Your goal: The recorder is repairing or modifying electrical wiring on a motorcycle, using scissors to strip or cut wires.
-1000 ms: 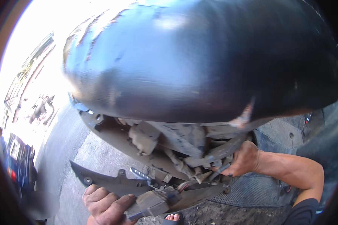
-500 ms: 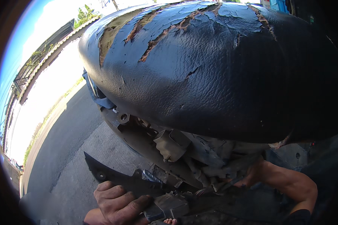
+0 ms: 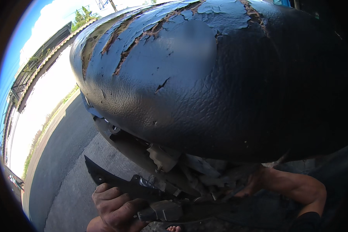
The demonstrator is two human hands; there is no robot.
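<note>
A black seat (image 3: pixel 236 96) with cracked, peeling covering fills the upper view. My left hand (image 3: pixel 114 205) is closed round a black plastic panel (image 3: pixel 108 174) below the seat at lower left, with a dark blocky part (image 3: pixel 160 211) just right of my knuckles. Under the seat are dusty brackets and mechanical parts (image 3: pixel 162 158) and a dark curved body piece (image 3: pixel 110 137). My right hand (image 3: pixel 251 183) reaches in among those parts from the right, beneath the seat; its fingers are in shadow and mostly hidden.
Grey pavement (image 3: pixel 71 154) runs along the left, bordered by a grassy roadside strip, with a tree (image 3: pixel 81 17) and roofed structure (image 3: pixel 42 56) beyond. Toes of a foot (image 3: pixel 174 228) show at the bottom. A blue object (image 3: pixel 282 3) is at the top right.
The view has tilted up, showing more of the seat and roadside. Since half a second ago the seat appears lower and further left. Both hands remain at their parts.
</note>
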